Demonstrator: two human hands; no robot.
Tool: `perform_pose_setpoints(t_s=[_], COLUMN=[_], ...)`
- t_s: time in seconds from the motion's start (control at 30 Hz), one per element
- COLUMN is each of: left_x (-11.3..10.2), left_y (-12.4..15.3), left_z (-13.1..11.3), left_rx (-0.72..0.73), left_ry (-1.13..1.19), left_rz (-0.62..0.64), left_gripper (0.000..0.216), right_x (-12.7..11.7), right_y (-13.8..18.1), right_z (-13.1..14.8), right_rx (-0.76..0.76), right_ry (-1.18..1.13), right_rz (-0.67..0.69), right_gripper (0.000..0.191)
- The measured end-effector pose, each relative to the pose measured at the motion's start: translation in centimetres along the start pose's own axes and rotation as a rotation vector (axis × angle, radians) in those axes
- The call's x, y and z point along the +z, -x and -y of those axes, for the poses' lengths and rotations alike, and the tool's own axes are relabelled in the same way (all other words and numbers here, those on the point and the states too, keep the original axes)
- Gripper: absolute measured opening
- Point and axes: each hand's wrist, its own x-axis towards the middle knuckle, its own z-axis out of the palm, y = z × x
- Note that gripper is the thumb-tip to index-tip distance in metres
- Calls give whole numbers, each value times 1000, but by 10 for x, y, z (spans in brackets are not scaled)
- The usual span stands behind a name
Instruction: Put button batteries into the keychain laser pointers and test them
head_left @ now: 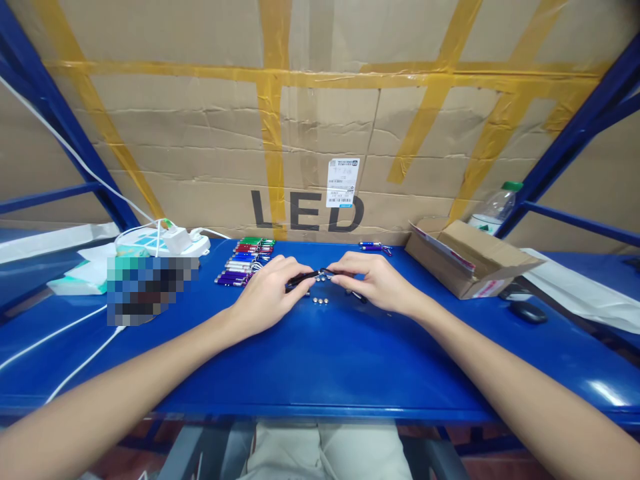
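Both hands rest on the blue table (320,360) near its middle. My left hand (273,290) is closed around a small black keychain flashlight (303,279), its tip pointing right. My right hand (377,280) pinches the other end of that flashlight, fingers curled. Three small silver button cells (321,301) lie on the table just below the gap between the hands. A neat pile of coloured keychain flashlights (246,260), green, red, blue and purple, lies behind my left hand.
An open cardboard box (467,257) stands at the right, a plastic bottle (495,207) behind it. Two loose flashlights (375,247) lie at the back. A white power strip (165,241) with cables sits back left. A black mouse (527,311) lies right. Taped cardboard forms the back wall.
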Motion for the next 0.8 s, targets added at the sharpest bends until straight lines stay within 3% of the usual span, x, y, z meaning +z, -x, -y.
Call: perform_pose_setpoints(t_s=[0.17,0.3,0.57,0.8], left_x=[-2,-2,-5,-4], left_y=[0,0,1,1], left_z=[0,1,-4,-5], left_rx=[-9,29,104,100], left_ry=[-18,-54,8,131], left_rz=[19,75,309,468], left_gripper=[23,21,19,13], right_x=[-6,-11,-15,-18], right_y=[1,1,0,1], right_z=[0,-1,3,3], right_rx=[66,120,229,326], right_ry=[-24,-40,-136,-229], right_rz=[46,175,424,565], right_gripper=[30,32,37,42])
